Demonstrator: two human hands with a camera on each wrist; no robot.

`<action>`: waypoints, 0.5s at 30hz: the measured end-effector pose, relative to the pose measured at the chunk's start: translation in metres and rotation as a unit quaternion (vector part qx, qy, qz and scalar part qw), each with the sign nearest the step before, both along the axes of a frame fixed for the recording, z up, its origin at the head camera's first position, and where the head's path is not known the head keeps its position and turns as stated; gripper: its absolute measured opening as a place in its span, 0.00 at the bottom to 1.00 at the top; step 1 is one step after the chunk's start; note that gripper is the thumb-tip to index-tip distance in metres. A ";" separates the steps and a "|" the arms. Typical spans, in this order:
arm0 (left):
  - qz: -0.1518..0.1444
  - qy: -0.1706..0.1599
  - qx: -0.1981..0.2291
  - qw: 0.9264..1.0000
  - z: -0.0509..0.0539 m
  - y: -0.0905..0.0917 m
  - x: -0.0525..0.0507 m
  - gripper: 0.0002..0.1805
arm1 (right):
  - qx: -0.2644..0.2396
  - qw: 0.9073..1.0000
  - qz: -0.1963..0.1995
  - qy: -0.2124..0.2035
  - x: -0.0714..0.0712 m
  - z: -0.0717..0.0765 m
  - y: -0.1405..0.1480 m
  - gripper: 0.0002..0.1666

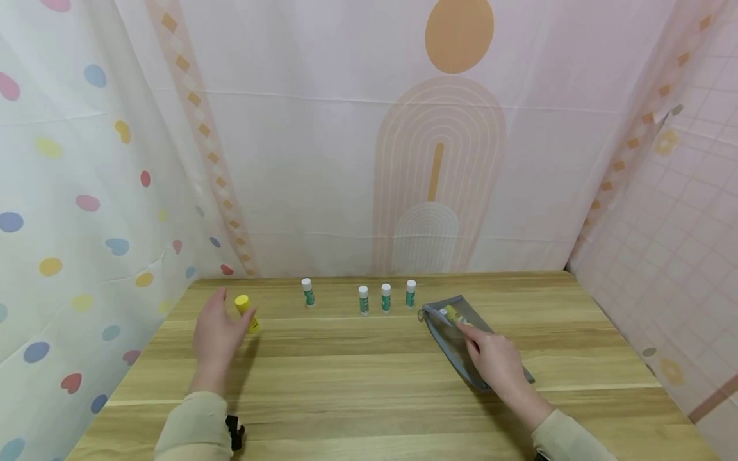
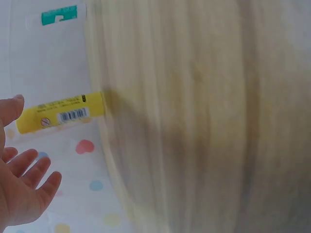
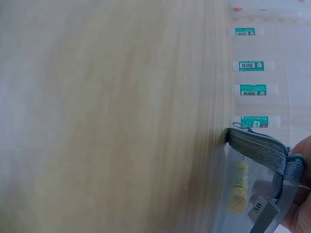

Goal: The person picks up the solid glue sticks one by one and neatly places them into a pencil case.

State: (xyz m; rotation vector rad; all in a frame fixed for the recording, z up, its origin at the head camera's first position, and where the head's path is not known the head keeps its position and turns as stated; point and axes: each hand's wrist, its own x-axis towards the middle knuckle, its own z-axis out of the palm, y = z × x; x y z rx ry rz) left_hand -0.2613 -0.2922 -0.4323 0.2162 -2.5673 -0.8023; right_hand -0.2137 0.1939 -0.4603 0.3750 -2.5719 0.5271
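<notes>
A yellow glue stick (image 1: pixel 243 305) (image 2: pixel 60 114) stands upright near the table's left side. Beside it is my left hand (image 1: pixel 220 334) (image 2: pixel 24 179), thumb and fingers spread apart; the left wrist view shows no finger curled round the stick. At the right, a grey mesh pouch (image 1: pixel 461 352) (image 3: pixel 262 153) lies slanted on the table, with a yellow-green stick (image 1: pixel 453 314) (image 3: pixel 238 187) visible through the mesh. My right hand (image 1: pixel 500 366) (image 3: pixel 302 194) grips the pouch at its edge, index finger near that stick; part of the hand is hidden behind the pouch in the right wrist view.
Several small white-capped green sticks (image 1: pixel 364 300) (image 1: pixel 308 292) (image 1: pixel 410 293) (image 3: pixel 252 90) stand toward the back of the wooden table (image 1: pixel 323 384), between the hands. Patterned cloths (image 1: pixel 323 160) hang behind the table and at both sides.
</notes>
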 end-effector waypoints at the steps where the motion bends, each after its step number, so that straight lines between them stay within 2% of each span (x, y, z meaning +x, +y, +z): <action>1: -0.002 -0.003 0.009 1.000 -0.001 -0.001 0.000 0.41 | 0.000 1.000 0.000 0.000 0.000 0.000 0.000 0.19; 8: -0.008 -0.029 0.054 0.998 -0.010 -0.007 0.000 0.36 | -0.001 1.000 -0.003 -0.003 -0.001 -0.001 0.000 0.20; 15: -0.011 -0.043 0.100 0.994 -0.014 -0.009 0.000 0.36 | -0.001 1.000 -0.006 -0.021 0.001 0.001 -0.001 0.20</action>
